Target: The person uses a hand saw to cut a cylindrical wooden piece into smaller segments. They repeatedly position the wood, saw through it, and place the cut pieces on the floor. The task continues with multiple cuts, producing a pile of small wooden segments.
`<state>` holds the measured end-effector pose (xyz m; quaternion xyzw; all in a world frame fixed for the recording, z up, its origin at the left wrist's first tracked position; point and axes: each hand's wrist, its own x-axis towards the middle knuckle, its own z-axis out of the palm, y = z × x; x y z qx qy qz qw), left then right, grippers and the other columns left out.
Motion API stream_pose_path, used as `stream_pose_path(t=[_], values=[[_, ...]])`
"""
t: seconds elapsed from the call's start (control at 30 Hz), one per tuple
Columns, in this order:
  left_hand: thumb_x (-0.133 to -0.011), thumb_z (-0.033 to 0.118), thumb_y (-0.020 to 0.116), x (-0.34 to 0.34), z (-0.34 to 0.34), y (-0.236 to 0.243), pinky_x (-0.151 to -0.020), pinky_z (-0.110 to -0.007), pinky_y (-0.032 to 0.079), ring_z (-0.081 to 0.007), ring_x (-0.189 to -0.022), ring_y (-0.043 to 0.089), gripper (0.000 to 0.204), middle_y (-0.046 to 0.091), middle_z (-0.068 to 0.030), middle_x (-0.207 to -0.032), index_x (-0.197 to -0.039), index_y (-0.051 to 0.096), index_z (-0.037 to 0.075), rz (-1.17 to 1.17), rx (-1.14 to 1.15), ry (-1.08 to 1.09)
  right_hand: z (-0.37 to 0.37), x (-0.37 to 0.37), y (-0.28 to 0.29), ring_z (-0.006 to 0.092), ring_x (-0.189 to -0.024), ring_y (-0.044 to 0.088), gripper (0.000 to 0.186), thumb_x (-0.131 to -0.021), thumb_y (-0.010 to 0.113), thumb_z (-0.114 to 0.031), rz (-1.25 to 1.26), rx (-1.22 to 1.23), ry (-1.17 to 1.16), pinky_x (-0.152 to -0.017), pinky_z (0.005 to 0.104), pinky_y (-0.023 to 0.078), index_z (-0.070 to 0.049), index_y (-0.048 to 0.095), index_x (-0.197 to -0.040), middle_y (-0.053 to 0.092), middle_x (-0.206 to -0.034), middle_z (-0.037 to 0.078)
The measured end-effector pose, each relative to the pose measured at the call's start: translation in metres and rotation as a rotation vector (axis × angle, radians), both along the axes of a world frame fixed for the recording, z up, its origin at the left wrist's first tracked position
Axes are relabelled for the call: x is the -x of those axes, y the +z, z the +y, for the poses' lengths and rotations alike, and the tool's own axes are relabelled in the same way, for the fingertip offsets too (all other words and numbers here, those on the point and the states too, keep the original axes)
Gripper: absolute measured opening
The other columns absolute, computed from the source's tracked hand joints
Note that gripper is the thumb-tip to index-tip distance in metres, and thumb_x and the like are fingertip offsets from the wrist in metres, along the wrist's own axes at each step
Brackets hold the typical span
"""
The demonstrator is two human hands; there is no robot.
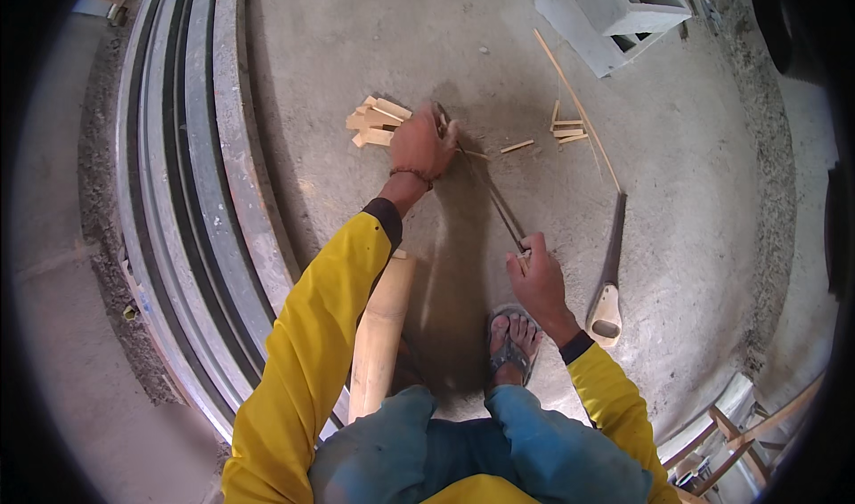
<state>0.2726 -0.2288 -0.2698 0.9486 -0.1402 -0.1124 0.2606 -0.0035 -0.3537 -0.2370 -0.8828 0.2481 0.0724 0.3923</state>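
Note:
A long, narrow dark blade [503, 208] slants between my two hands above the concrete floor. My right hand [541, 283] is closed around its near end, above my sandalled foot. At the far end, my left hand [422, 144] is closed with its fingertips around the blade; slight blur hides exactly what else they pinch. Just left of that hand lies a small heap of pale split wood or bamboo pieces [372, 119]. Below my left forearm a thick bamboo pole [383, 335] runs back toward my legs, partly covered by the sleeve.
Long grey metal beams [203, 130] line the left side. A handsaw [609, 277] lies to the right, near a thin bamboo strip [579, 103] and several short sticks [568, 132]. Grey hollow blocks [623, 14] stand at the far right. Wooden framing [748, 437] occupies the lower right.

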Motion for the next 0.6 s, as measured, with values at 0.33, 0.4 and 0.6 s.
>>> stream_pose_path(t=[0.33, 0.4, 0.6], values=[[-0.093, 0.015, 0.08, -0.003, 0.046, -0.025, -0.069, -0.029, 0.053, -0.0126, -0.073, 0.066, 0.023, 0.071, -0.0077, -0.082, -0.103, 0.065, 0.0, 0.02, 0.823, 0.185, -0.007, -0.004, -0.014, 0.0498, -0.082, 0.067, 0.034, -0.098, 0.066, -0.024, -0.008, 0.01, 0.028, -0.071, 0.0564, 0.051, -0.003, 0.05, -0.119, 0.067, -0.084, 0.025], [-0.091, 0.014, 0.081, -0.001, 0.05, -0.019, -0.065, -0.031, 0.052, -0.0147, -0.067, 0.066, 0.022, 0.069, -0.0082, -0.077, -0.101, 0.065, 0.003, -0.05, 0.827, 0.132, -0.007, -0.005, -0.01, 0.0493, -0.082, 0.067, 0.033, -0.098, 0.067, -0.024, 0.008, -0.028, 0.017, -0.069, 0.0563, 0.051, -0.004, 0.05, -0.118, 0.067, -0.082, 0.024], [-0.09, 0.021, 0.082, 0.007, 0.052, 0.004, -0.066, -0.032, 0.055, -0.0173, -0.071, 0.071, 0.024, 0.075, -0.007, -0.086, -0.105, 0.069, 0.007, -0.136, 0.32, -0.055, -0.008, 0.0, -0.005, 0.0473, -0.074, 0.066, 0.029, -0.098, 0.068, -0.021, -0.12, -0.039, 0.006, -0.064, 0.0547, 0.048, -0.005, 0.051, -0.115, 0.063, -0.072, 0.021]])
